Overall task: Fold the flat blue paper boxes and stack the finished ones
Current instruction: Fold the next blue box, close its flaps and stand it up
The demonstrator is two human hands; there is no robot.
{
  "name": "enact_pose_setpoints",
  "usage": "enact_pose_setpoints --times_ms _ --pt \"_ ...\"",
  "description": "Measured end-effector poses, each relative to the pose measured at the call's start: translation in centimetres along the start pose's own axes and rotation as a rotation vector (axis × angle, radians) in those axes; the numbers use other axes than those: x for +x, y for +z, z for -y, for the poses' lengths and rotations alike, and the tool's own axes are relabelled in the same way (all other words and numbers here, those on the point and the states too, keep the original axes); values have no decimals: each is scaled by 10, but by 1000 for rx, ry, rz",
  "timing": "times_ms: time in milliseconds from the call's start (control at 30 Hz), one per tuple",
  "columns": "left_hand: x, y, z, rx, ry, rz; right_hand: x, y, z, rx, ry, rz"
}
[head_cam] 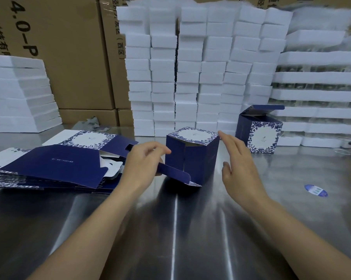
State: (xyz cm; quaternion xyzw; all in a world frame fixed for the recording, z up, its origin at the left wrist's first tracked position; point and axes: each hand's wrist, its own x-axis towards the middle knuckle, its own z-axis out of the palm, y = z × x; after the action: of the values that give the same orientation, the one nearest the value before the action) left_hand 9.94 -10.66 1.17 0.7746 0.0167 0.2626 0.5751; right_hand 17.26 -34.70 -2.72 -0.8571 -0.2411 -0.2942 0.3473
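Note:
A half-folded dark blue box point(196, 158) stands on the steel table point(170, 229), its white floral panel on top and one long flap point(174, 172) hanging out toward me. My left hand point(142, 162) pinches that flap at the box's left side. Just right of the box, my right hand point(239, 164) hovers with fingers spread, holding nothing. A pile of flat blue box blanks point(55, 164) lies to the left. One finished box point(260, 131) with its lid flap up stands at the back right.
Tall stacks of white foam blocks point(200, 73) wall off the back of the table, with more foam trays point(19, 93) at the left and right. Brown cartons point(69, 47) stand behind. A blue oval sticker point(316, 190) lies on the table at the right.

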Motion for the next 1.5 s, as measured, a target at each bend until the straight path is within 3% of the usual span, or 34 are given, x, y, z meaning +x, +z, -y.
enact_pose_setpoints --times_ms 333,600,800,967,1133,1333,1500 --pt "7 -38 -16 -263 102 -287 -2 -2 8 -30 -208 48" --pt "8 -53 -26 -376 148 -300 1 -3 11 79 -173 -10" --pt "10 -78 -29 -513 112 -327 2 -11 12 201 -109 66" --pt "8 -90 -28 -699 83 -221 -1 -17 21 281 -100 198" --pt "10 -87 -25 -700 44 -208 -8 -14 31 393 -87 353" --pt "9 -62 -27 -724 6 -170 -19 5 37 292 -180 321" --pt "5 -39 -26 -479 55 27 -21 9 42 268 -230 282"
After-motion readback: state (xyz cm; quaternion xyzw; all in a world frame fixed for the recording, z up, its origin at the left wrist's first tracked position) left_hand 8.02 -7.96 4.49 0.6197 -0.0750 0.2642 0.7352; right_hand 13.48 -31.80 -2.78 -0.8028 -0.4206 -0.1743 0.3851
